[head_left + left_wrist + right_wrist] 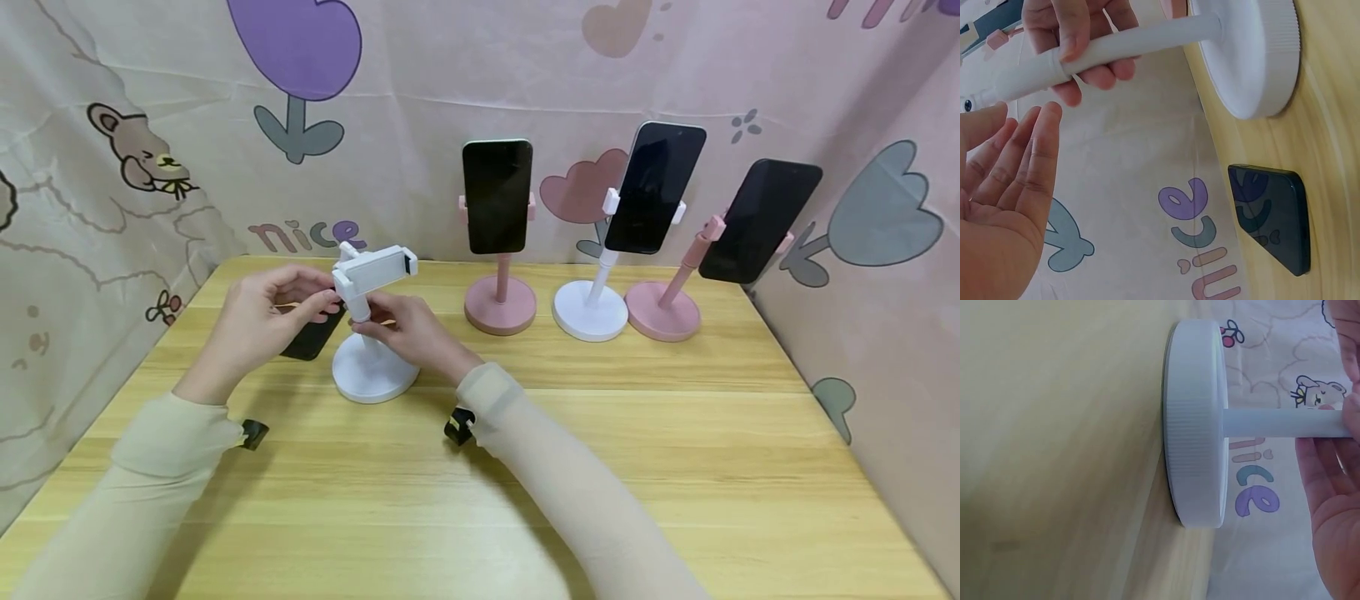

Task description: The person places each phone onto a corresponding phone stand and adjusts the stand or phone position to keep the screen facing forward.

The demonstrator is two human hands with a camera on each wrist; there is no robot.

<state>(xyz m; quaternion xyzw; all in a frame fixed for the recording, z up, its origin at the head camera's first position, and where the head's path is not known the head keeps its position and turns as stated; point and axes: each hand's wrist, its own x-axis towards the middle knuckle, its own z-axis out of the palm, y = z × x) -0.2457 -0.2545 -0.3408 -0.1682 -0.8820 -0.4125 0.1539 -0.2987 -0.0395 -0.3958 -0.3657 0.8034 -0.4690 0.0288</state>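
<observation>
A white phone stand (373,379) with a round base stands upright on the table, its clamp head carrying no phone. My right hand (420,333) pinches the stem between thumb and fingers, as the right wrist view also shows beside the ribbed base (1194,425). My left hand (258,321) is close by the clamp head (375,271) on the left, fingers loosely extended. In the left wrist view its fingertips (1050,112) lie near the upper stem; whether the thumb touches it I cannot tell. Behind the stand a dark phone (1275,219) lies flat on the table.
To the right stand a pink stand (500,304), a white stand (591,312) and another pink stand (663,312), each holding a dark-screened phone. A patterned cloth (420,183) hangs along the back and sides of the wooden table (600,433).
</observation>
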